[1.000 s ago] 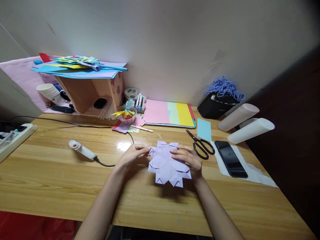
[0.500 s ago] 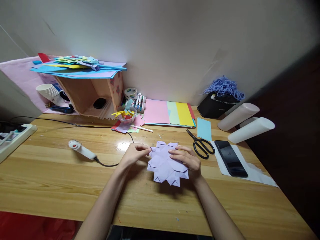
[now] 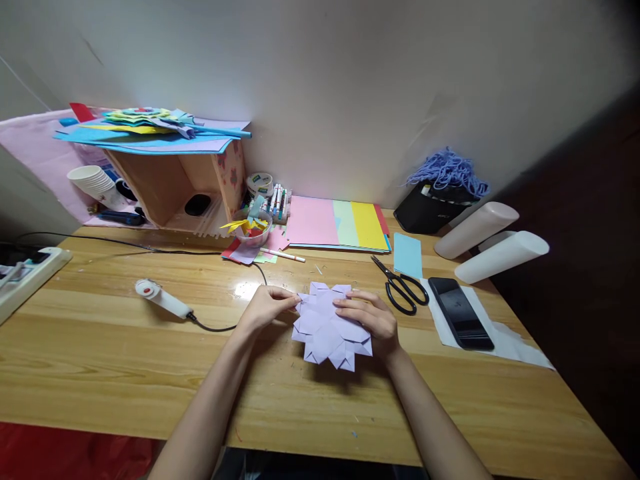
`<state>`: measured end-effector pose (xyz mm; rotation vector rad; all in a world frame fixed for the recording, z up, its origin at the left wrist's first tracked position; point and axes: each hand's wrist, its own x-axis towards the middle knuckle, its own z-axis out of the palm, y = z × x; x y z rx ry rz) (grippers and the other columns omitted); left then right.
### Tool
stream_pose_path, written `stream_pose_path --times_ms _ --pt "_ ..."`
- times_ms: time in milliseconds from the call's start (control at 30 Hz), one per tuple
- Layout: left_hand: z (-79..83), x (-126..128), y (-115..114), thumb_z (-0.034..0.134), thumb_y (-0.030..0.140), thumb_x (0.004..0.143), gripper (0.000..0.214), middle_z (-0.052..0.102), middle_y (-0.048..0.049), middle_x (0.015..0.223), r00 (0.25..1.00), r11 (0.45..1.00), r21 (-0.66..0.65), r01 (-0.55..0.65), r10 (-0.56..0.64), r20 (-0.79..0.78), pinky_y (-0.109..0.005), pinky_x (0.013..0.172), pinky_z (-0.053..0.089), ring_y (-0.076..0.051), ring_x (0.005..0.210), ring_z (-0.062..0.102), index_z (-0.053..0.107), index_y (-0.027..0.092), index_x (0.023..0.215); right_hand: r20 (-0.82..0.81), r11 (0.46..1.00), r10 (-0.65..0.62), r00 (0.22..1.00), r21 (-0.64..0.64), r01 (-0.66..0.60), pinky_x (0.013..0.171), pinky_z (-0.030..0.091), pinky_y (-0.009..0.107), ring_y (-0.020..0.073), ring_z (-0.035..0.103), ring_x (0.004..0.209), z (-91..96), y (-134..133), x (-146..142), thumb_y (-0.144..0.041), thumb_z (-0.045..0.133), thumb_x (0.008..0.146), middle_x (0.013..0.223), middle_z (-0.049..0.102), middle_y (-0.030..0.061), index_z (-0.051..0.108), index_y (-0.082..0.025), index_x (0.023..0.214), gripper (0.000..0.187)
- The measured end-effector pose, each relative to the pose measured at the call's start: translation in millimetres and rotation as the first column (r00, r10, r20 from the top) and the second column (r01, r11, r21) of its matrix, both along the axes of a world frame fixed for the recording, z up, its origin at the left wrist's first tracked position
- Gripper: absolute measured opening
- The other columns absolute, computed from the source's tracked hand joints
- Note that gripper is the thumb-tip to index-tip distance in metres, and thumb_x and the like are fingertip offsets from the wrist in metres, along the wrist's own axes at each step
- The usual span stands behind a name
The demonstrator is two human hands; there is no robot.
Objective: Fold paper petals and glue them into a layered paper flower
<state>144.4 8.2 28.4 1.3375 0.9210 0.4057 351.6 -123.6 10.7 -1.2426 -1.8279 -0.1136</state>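
Observation:
A lilac folded paper flower (image 3: 327, 330) with several pointed petals is held just over the wooden table, its shadow falling below it. My left hand (image 3: 267, 308) pinches a petal tip at the flower's upper left between thumb and forefinger. On the right side, my right hand (image 3: 373, 317) grips the flower with its fingers lying across the top; the thumb is hidden beneath. Black-handled scissors (image 3: 403, 287) lie beyond my right hand, blades pointing to the back left. Left of my left hand rests a white corded tool (image 3: 165, 300) with a red button.
At the back stand coloured paper sheets (image 3: 313, 223), a plastic bowl of paper scraps (image 3: 255, 233) and an open box (image 3: 175, 187) topped with paper. To the right are a phone (image 3: 461, 313), light blue paper (image 3: 407, 255), white cylinders (image 3: 503, 258) and a black holder with blue yarn (image 3: 447, 168).
The paper flower and my right hand have shifted very slightly left in view. My grip on the flower looks the same; the whole view has moved a little.

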Motion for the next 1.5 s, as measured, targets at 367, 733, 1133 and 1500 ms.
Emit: stream_pose_path --times_ms 367,733,1133,1500 --pt "1.9 0.2 -0.1 0.068 0.037 0.064 0.025 0.066 -0.0054 0.067 0.998 0.999 -0.054 -0.004 0.008 0.067 -0.021 0.058 0.042 -0.012 0.061 0.057 0.070 0.013 0.069 -0.018 1.000 0.006 1.000 -0.005 -0.006 0.085 0.048 0.039 0.0194 0.055 0.102 -3.8 3.0 2.3 -0.011 0.053 0.080 0.100 0.067 0.0021 0.063 -0.024 0.101 0.027" --pt "-1.9 11.2 -5.0 0.063 0.023 0.062 0.012 0.062 -0.0032 0.057 0.981 0.974 0.122 -0.190 0.183 0.065 -0.021 0.055 0.043 -0.012 0.056 0.056 0.065 0.012 0.057 0.022 1.000 -0.002 1.000 -0.001 0.002 0.086 0.047 0.039 0.0190 0.057 0.099 -0.9 2.4 -1.1 -0.013 0.049 0.082 0.100 0.067 0.0015 0.063 -0.025 0.103 0.027" --pt "-6.6 11.0 -6.9 0.069 0.032 0.059 0.022 0.061 -0.0033 0.056 0.992 0.990 0.082 -0.115 0.110 0.069 -0.020 0.050 0.040 -0.011 0.052 0.054 0.065 0.011 0.061 0.055 1.000 -0.013 0.998 -0.011 0.014 0.085 0.047 0.037 0.0189 0.056 0.100 -3.8 2.6 -1.0 -0.013 0.051 0.081 0.101 0.067 0.0019 0.063 -0.024 0.103 0.028" --pt "-13.4 12.2 -1.4 0.064 0.033 0.058 0.027 0.046 0.0025 0.039 0.976 0.967 -0.190 -0.170 0.192 0.105 -0.018 0.039 0.028 -0.007 0.037 0.041 0.050 0.014 0.045 -0.053 0.999 -0.007 0.999 -0.042 0.005 0.082 0.047 0.037 0.0192 0.057 0.096 1.2 3.7 -5.7 -0.017 0.050 0.082 0.098 0.068 0.0026 0.064 -0.025 0.102 0.025"
